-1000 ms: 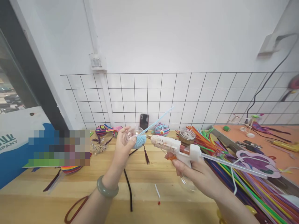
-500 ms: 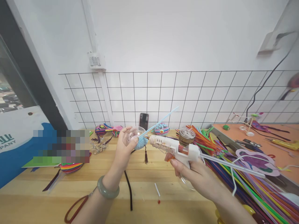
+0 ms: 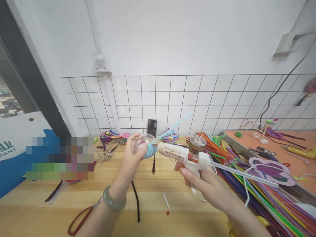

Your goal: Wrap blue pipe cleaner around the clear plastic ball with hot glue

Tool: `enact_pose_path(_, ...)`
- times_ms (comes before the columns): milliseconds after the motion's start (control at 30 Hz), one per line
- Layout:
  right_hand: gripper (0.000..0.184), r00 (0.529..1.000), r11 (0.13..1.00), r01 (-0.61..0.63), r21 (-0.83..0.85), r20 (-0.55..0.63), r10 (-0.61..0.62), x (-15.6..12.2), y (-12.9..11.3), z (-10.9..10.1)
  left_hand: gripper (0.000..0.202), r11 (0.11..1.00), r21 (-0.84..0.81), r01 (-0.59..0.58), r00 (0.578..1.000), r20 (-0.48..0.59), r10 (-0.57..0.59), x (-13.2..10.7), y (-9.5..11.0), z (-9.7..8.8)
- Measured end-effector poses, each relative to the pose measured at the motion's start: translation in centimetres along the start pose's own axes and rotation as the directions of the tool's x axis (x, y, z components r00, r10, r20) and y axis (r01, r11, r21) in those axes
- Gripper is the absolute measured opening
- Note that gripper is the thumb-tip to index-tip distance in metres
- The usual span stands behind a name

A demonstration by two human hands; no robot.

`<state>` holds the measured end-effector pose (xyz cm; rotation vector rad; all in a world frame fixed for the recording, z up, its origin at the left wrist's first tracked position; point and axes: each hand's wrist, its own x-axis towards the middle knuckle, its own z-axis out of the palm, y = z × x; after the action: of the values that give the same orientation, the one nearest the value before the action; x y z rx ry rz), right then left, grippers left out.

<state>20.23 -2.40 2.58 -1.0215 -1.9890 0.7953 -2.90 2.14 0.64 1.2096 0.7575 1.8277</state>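
My left hand [image 3: 135, 152] is closed on a clear plastic dome [image 3: 140, 142] whose lower right part is covered in rows of light blue pipe cleaner [image 3: 150, 150]. One loose end of the pipe cleaner sticks out up and to the right. Below the blue rows hangs a dark tassel [image 3: 153, 166]. In my right hand [image 3: 202, 184] is a white hot glue gun [image 3: 181, 154], with a finger by its orange trigger. Its nozzle points left and is at or very close to the blue rows; contact is hard to make out. A long glue stick [image 3: 243, 170] extends from the gun's back.
Scissors [image 3: 81, 220] lie beside my left forearm. A black strip [image 3: 136, 200] and a short white stick [image 3: 166, 199] rest on the wooden table. Bundled colourful pipe cleaners [image 3: 261, 197] fill the right side. A phone [image 3: 152, 127] leans at the back near a decorated ball [image 3: 171, 136].
The loose end of the blue pipe cleaner has shifted slightly to the right. Both hands keep nearly the same position and grip.
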Motion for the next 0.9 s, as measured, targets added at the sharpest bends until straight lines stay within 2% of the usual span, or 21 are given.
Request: enact_pose_path(900,0.042,0.994,0.995,-0.099,-0.025,0.046,0.1,-0.09,-0.4,-0.29,0.049,0.998,0.045,-0.049,0.997,0.058,0.047,0.12,-0.44,-0.47)
